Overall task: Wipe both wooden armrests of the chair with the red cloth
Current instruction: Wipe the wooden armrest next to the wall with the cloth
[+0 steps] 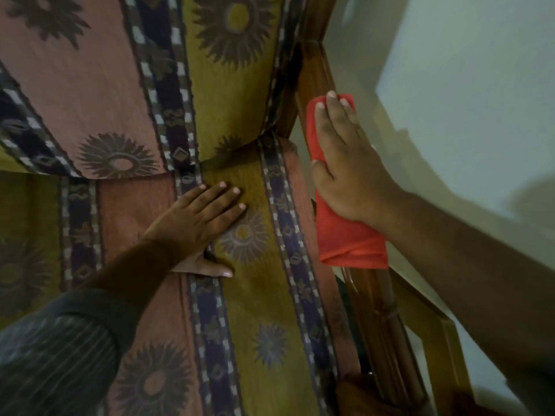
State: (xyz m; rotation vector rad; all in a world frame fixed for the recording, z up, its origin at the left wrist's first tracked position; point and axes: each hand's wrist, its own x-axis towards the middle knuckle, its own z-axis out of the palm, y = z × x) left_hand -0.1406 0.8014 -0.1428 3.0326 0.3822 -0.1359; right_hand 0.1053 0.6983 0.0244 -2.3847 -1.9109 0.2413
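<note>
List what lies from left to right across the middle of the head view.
Dark striped sleeve → left hand flat on the patterned woven seat cushion → red cloth under the right hand on the brown wooden armrest → pale floor.

Home living room, patterned upholstered armchair (228,121), pale wall (465,55)

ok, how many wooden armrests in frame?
1. The wooden armrest runs along the seat's right edge, under the red cloth and right hand. The other is out of frame.
</note>
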